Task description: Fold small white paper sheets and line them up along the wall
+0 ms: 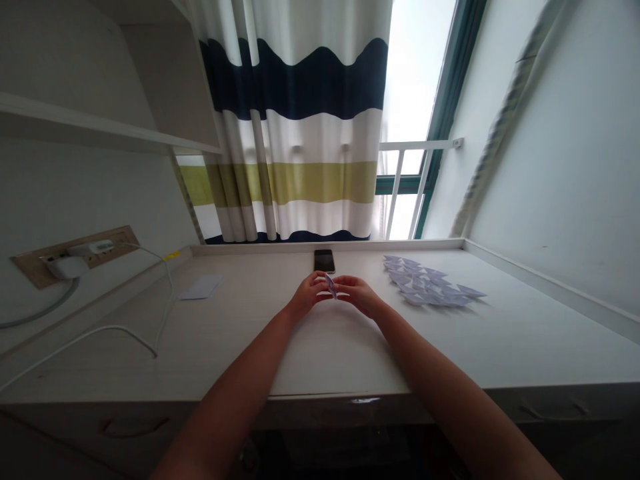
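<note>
The left hand (304, 295) and right hand (362, 295) meet just below the middle of the frame, fingertips pinching a small folded paper (331, 285) between them. Both wrists bend inward with fingers curved toward each other, and the bare forearms slant up from the bottom edge, spreading into a wide V. The paper is white, thin and creased, held on edge with a pointed top. Just above the hands lies a phone (324, 261), a dark, glossy rectangle. Right of centre, pointed paper pieces (431, 285) overlap in a loose, spiky cluster; left of centre lies a flat white slip (201, 287). All rest on the pale, smooth desk (340, 363). At the left, a thin white cable (169, 280) loops from the outlet panel (129, 236). Across the top, a fabric curtain (310, 140) hangs in soft folds, banded white, navy and olive-yellow.
</note>
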Motion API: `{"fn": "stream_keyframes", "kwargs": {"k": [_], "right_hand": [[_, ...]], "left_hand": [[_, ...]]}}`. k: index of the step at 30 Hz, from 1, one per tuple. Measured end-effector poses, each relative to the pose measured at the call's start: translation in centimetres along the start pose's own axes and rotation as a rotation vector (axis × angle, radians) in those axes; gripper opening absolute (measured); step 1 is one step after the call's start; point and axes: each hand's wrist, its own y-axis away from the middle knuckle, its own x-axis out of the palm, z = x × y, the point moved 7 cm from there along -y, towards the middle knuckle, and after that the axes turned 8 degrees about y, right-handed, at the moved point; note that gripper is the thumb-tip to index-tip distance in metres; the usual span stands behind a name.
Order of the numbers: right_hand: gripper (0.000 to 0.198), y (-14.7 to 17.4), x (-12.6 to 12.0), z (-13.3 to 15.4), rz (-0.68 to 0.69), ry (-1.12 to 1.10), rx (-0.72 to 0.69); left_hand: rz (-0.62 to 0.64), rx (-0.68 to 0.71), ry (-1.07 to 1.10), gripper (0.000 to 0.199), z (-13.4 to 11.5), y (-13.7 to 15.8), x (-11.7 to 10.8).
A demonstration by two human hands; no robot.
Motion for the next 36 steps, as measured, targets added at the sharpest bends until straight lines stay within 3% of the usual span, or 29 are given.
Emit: {"fn": "stream_keyframes", "kwargs": {"k": [6,16,26,36], "right_hand": [[0.025,-0.3,-0.6,-0.7,-0.052,0.014,0.03],[0.023,-0.1,-0.4,-0.7,-0.02,0.014,0.082],[0.019,-0.1,0.5,-1.5,0.124,-0.23,0.139],[0.015,0.0,0.6,-1.6,0.089,-0.217,0.162]], "left_hand": [[-0.052,0.045,-0.087,0.023,0.2,-0.3,-0.6],[-0.111,0.072,-0.137,0.021,-0.2,-0.3,-0.8],[-0.037,-0.013,0.001,0.019,0.0,0.1,0.5],[-0.008,-0.039,0.012,0.021,0.3,0.2,0.8]]}}
